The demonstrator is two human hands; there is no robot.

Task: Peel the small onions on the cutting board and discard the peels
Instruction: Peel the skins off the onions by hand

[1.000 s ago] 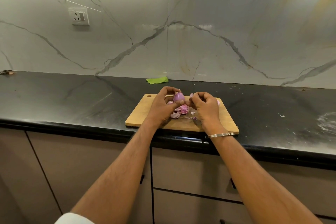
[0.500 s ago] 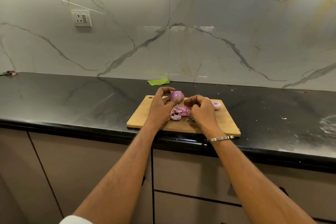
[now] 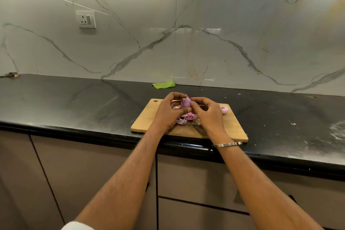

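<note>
Figure: 1 small onion (image 3: pixel 186 102) held above the rear half of the cutting board (image 3: pixel 231 129), which lies at the front edge of the black bench (image 3: pixel 74 102). Your left hand (image 3: pixel 167 113) curls its fingers and thumb round the bulb from the left, lifting it off the wood so that loosened skin can fall straight down. Your right hand (image 3: pixel 207 113) meets the bulb from the right, its fingertips (image 3: pixel 192 103) drawn together against the onion's side and top, apparently pinching a flap of skin; the flap itself is too small to make out. Holding the bulb in 1 hand and pulling with the other lets you turn it as each strip comes away.

Directly beneath the hands, near the middle of the board, lies a pile of purple peels (image 3: pixel 184 118), placed there because the work is done over that spot. Toward the board's rear right corner rests a second onion (image 3: pixel 224 109), pale and glossy, probably already peeled and set aside well apart from the waste.

Judged from this layout, the peeling step is under way and the discarding step is not yet done: the peels remain on the board. A green scrap (image 3: pixel 164 84) lies at the bench's rear edge against the marble wall; a silver bangle (image 3: pixel 226 144) circles your right wrist; a wall socket (image 3: pixel 86 19) sits upper left
</note>
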